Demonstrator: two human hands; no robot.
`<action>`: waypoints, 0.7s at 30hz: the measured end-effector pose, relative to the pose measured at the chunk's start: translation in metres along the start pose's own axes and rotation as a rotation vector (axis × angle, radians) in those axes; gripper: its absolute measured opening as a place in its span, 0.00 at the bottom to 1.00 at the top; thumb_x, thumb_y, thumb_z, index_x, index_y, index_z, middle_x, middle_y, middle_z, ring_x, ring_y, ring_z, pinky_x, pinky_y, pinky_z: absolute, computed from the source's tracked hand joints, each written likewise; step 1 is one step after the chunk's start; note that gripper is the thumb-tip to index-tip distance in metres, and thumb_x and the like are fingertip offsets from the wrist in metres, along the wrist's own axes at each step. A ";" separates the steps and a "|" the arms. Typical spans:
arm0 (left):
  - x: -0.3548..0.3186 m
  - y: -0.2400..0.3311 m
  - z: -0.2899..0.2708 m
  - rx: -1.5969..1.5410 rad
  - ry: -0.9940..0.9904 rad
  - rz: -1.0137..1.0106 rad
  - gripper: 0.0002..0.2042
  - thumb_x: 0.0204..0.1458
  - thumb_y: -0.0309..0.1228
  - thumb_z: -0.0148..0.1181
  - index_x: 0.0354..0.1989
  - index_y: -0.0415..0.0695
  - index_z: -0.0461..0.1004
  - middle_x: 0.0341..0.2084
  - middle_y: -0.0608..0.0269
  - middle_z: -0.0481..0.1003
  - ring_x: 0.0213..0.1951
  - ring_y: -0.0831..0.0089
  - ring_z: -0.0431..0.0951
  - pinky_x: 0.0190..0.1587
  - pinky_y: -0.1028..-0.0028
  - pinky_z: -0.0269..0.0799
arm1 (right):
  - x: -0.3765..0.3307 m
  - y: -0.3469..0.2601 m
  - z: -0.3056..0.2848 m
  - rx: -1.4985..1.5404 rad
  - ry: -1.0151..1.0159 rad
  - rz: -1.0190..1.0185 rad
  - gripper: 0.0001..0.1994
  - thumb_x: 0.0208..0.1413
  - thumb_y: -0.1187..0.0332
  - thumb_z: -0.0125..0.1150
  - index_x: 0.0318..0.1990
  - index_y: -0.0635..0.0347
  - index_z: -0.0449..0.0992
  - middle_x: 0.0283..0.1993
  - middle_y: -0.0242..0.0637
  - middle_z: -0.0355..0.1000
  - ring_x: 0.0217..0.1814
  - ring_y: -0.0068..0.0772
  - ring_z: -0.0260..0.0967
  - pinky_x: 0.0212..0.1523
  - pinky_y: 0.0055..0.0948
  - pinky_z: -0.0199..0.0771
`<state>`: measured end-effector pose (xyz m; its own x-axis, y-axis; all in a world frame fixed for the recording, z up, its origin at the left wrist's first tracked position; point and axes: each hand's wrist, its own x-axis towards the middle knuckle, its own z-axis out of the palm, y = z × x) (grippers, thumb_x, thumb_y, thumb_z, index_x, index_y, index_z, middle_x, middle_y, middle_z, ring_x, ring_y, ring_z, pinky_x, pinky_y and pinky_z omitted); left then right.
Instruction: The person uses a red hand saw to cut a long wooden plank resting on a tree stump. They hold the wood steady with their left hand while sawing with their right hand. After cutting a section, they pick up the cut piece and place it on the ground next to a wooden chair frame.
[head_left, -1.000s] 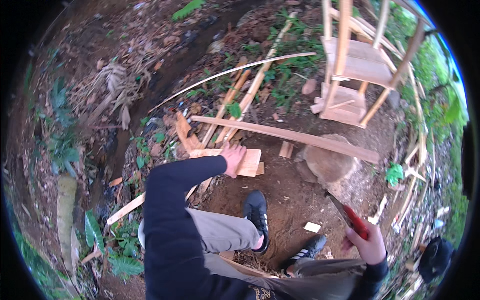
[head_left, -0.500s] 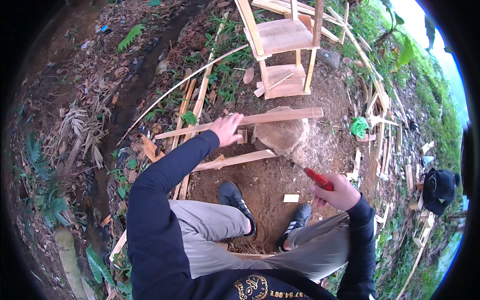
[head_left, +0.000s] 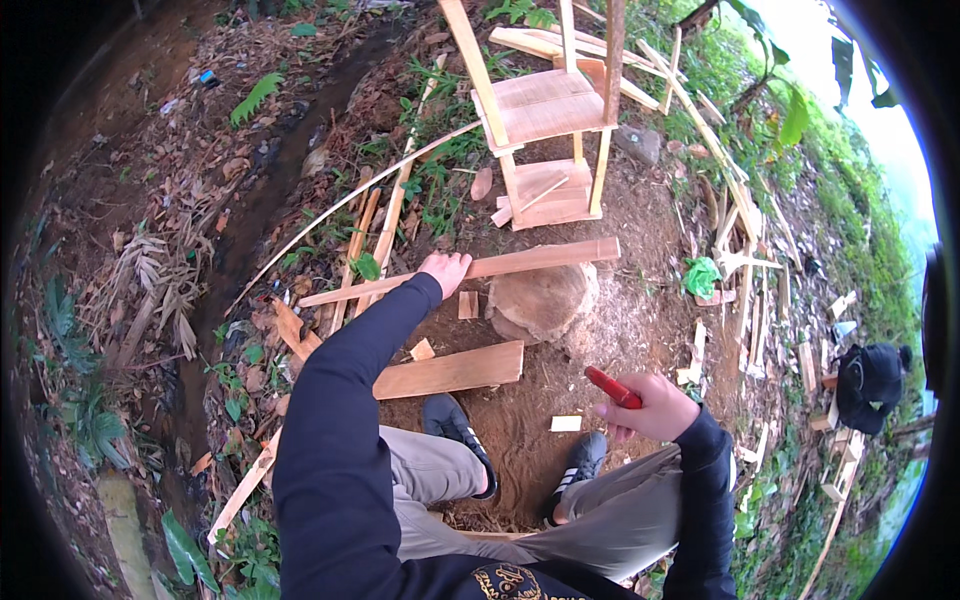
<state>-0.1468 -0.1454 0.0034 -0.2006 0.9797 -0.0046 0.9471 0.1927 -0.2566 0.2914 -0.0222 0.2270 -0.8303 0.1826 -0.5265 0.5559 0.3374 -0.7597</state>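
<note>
A long, narrow wooden board (head_left: 545, 257) lies slanting across the top of a round tree stump (head_left: 545, 300). My left hand (head_left: 446, 272) is closed over the board's edge, left of the stump. My right hand (head_left: 652, 408) is held in the air right of the stump, wrapped round a red-handled tool (head_left: 613, 387). The tool's working end cannot be made out. A shorter, wider board (head_left: 450, 370) lies on the ground just beyond my left shoe. Small wood blocks (head_left: 468, 305) rest between that board and the long one.
A wooden frame with shelves (head_left: 545, 105) stands beyond the stump. Long strips (head_left: 395, 220) lie at the left, and more lumber (head_left: 745, 215) at the right. A pale offcut (head_left: 565, 423) sits between my shoes. A black cap (head_left: 868, 385) and green plastic (head_left: 700, 277) are at the right.
My left hand has gone from spread fingers to a grip on the long board. The shorter board has dropped nearer my feet and shows its broad face. My right hand keeps the red-handled tool.
</note>
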 end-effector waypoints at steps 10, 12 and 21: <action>-0.090 -0.123 -0.137 -0.321 0.355 -0.476 0.16 0.57 0.41 0.54 0.46 0.44 0.64 0.24 0.41 0.77 0.27 0.41 0.78 0.33 0.49 0.75 | -0.004 -0.002 0.001 -0.080 0.072 -0.037 0.19 0.57 0.55 0.67 0.29 0.65 0.74 0.21 0.39 0.76 0.23 0.28 0.78 0.29 0.30 0.76; -0.113 -0.168 -0.165 -0.330 0.428 -0.437 0.16 0.58 0.41 0.53 0.48 0.44 0.65 0.25 0.41 0.77 0.29 0.43 0.80 0.33 0.51 0.76 | 0.000 -0.005 0.006 -0.126 0.066 -0.064 0.18 0.56 0.56 0.67 0.29 0.64 0.73 0.19 0.41 0.74 0.24 0.32 0.78 0.29 0.33 0.75; -0.138 -0.214 -0.315 0.001 0.573 -0.315 0.17 0.62 0.44 0.50 0.53 0.47 0.68 0.24 0.43 0.77 0.31 0.44 0.79 0.36 0.51 0.75 | -0.003 -0.006 0.010 -0.139 0.029 -0.058 0.21 0.57 0.52 0.67 0.31 0.65 0.73 0.20 0.39 0.74 0.24 0.31 0.78 0.29 0.31 0.74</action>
<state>-0.2430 -0.3041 0.3630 -0.3026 0.7510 0.5869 0.8645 0.4755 -0.1628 0.2909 -0.0335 0.2292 -0.8627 0.1847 -0.4708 0.4980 0.4723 -0.7273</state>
